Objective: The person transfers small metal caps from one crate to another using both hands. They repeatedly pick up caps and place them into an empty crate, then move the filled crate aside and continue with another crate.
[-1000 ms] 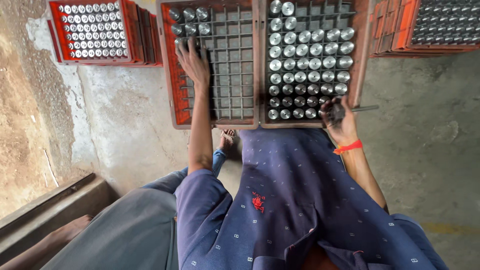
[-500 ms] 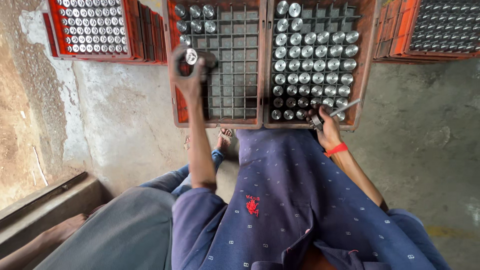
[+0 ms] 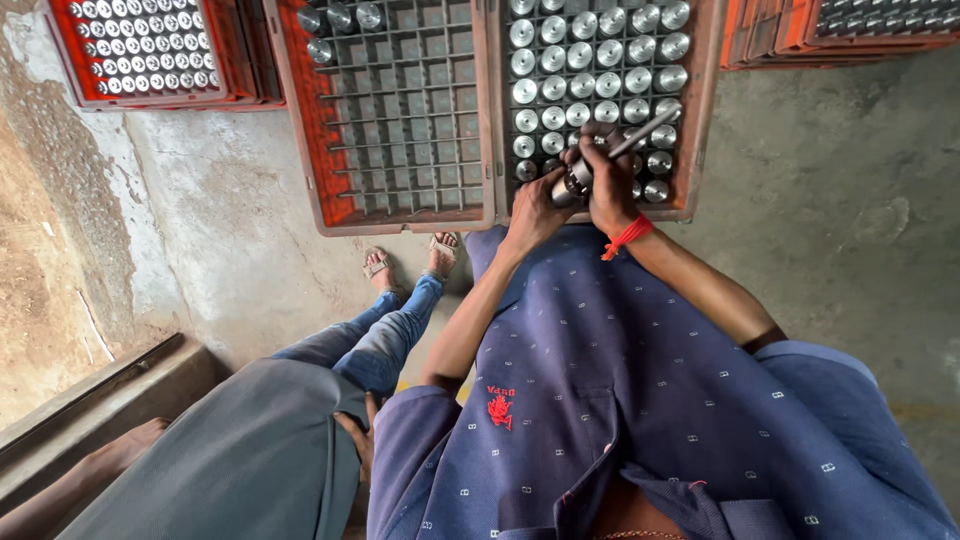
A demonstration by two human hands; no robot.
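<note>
My left hand (image 3: 533,207) and my right hand (image 3: 607,187) meet over the near edge of the right crate (image 3: 697,120), which holds several shiny round metal parts in a grid. The left hand grips a small cylindrical metal part (image 3: 574,183). A thin metal rod (image 3: 645,127) slants up and to the right out of my right hand, which wears a red wrist thread, and its lower end touches the part. The left crate (image 3: 300,130) is a mostly bare grid with a few parts along its far row.
Another person in a grey shirt and jeans stands at my left, sandalled feet (image 3: 405,265) near the left crate. A red crate of small parts (image 3: 140,50) lies far left, stacked orange crates (image 3: 860,30) far right. A concrete ledge (image 3: 110,400) runs lower left.
My left hand lifted a metal part from the left crate and carried it right to meet my right hand. The right hand rose slightly with the rod.
</note>
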